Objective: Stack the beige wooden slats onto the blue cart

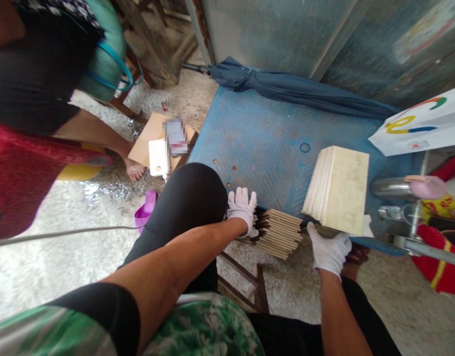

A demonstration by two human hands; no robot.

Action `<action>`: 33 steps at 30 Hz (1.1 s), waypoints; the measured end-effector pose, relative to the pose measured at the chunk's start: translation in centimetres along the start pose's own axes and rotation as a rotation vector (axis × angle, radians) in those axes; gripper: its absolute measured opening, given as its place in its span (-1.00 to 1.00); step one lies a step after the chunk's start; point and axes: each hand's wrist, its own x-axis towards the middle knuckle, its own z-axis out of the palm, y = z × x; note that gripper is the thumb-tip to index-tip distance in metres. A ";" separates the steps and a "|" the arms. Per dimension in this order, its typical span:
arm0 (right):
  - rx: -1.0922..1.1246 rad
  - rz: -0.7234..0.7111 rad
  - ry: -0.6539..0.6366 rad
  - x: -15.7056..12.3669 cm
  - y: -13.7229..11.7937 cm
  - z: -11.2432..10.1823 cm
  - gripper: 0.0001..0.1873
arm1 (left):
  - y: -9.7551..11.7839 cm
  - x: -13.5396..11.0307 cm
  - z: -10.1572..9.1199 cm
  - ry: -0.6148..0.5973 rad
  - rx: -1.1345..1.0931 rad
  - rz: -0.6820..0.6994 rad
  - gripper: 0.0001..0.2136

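Note:
Both my hands wear white gloves. My left hand (243,207) rests with fingers spread on the left end of a low stack of thin pale wooden boards (280,233) at the near edge of a blue metal platform (264,143). My right hand (329,251) grips the bottom edge of a second bundle of pale boards (339,188), which is tilted up on its edge above the platform. My black-clad knee (190,198) is just left of the left hand.
A folded blue umbrella (297,91) lies along the platform's far edge. A white paper bag (420,123), a steel flask (388,188) and red bags (440,267) sit at right. Another person sits at left, foot (134,170) by cardboard carrying a white power bank (159,157).

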 end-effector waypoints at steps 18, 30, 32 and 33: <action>-0.280 0.132 -0.297 -4.0 1.6 -3.0 -0.01 | 0.2 -1.0 -1.2 0.008 -0.007 0.028 0.33; -0.042 0.392 0.010 -5.7 4.0 -2.2 -0.32 | 0.2 -1.1 -1.4 0.009 0.013 0.025 0.35; -0.046 0.390 0.030 -6.0 4.3 -1.5 -0.41 | 0.2 -1.3 -1.5 0.011 0.011 0.018 0.34; -0.049 0.389 0.018 -6.0 4.4 -1.1 -0.47 | 0.3 -1.4 -1.6 0.011 0.009 0.017 0.34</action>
